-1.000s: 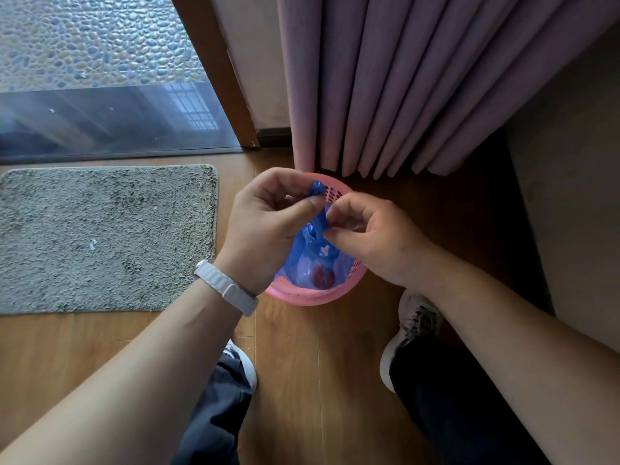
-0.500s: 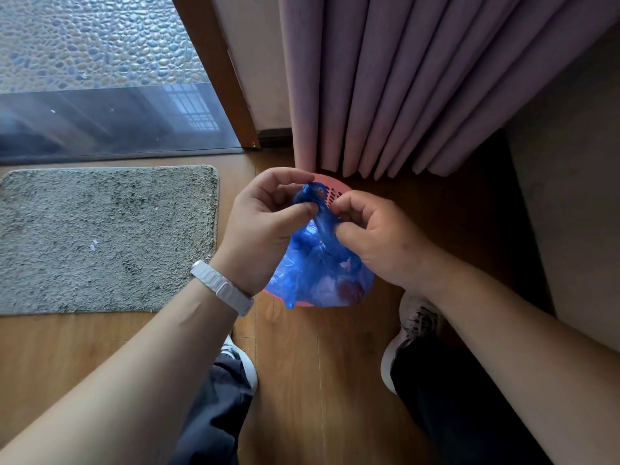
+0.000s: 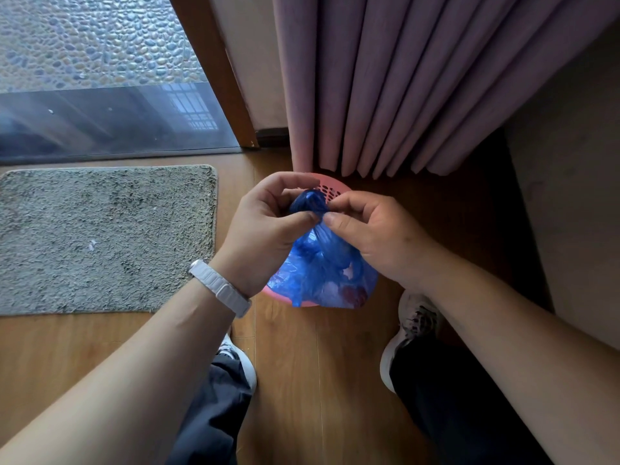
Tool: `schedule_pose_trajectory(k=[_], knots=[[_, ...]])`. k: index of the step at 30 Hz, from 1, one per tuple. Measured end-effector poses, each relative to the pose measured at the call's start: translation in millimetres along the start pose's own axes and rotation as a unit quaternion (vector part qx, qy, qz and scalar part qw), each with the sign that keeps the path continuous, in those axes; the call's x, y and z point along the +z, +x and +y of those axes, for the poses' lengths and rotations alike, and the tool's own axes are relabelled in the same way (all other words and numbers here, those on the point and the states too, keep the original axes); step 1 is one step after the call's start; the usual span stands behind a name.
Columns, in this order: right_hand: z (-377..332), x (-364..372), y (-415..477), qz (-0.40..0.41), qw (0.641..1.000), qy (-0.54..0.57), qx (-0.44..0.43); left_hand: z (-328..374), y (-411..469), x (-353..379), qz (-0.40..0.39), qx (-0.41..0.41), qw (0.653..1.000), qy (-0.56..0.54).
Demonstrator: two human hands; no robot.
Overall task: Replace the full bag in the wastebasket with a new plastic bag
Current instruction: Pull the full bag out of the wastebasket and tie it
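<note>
A full blue plastic bag hangs above a pink perforated wastebasket that stands on the wooden floor by the curtain. The bag covers most of the basket; only its far rim and a strip of its near rim show. My left hand pinches the gathered neck of the bag from the left. From the right, my right hand pinches the same twisted neck. Pale and reddish contents show faintly through the bag's lower part.
A pink curtain hangs right behind the basket. A grey mat lies on the floor to the left, in front of a glass door. My two shoes stand close below the basket. A beige wall bounds the right.
The bag has come up out of the basket, and its body now bulges over the near rim. Both hands have gathered and twisted its top into a tighter bunch.
</note>
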State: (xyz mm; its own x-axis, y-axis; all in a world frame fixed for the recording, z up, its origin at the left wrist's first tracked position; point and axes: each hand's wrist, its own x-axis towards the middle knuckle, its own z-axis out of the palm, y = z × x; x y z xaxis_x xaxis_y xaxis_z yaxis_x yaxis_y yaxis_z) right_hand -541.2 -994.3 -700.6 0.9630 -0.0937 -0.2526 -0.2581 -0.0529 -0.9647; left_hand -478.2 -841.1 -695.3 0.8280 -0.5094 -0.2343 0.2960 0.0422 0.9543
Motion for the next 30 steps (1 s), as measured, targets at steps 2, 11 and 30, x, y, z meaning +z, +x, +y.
schedule_pose_trajectory(k=[2,11,30], knots=[[1,0,0,0.0,1.0,-0.01,0.003,0,0,1,-0.004,0.001,1.0,0.015],[-8,-5,-1,0.089,0.995,0.032,-0.006,0,1,2,0.002,-0.007,1.0,0.015],[3,-4,-7,0.049,0.989,-0.122,-0.072,3,-6,14,0.013,0.026,0.999,-0.036]])
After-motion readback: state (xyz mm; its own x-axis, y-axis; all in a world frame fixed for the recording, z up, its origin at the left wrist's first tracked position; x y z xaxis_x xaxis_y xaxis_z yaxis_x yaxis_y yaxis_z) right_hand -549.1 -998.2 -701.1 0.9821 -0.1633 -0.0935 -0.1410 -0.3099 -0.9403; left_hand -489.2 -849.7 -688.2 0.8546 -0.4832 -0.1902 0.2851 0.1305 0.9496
